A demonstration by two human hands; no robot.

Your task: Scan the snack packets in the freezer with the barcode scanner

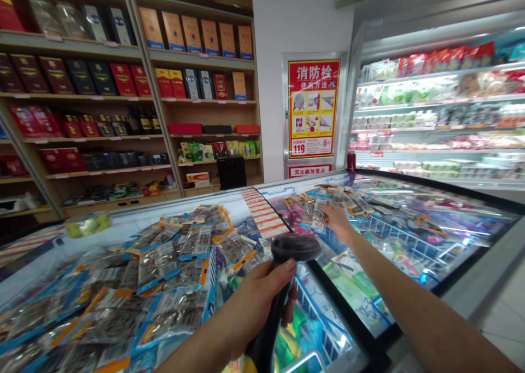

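My left hand (260, 293) is wrapped round the handle of a black handheld barcode scanner (296, 246), its head pointing up and away from me. Out over the far right part of the freezer, my right hand (337, 221) has its fingers closed on the edge of a small clear snack packet (314, 214). Behind that hand lies a pile of similar packets (361, 202) on the glass. To the left of the scanner spreads a large heap of packets (159, 263) with blue and orange borders, many showing barcodes.
Below the packets, a chest freezer (414, 302) with a dark frame holds white wire baskets (410, 244) and bagged goods. A roll of tape (88, 224) sits at its left rim, and a red can (351, 161) at the far corner. Shelves of boxes (192, 61) stand behind.
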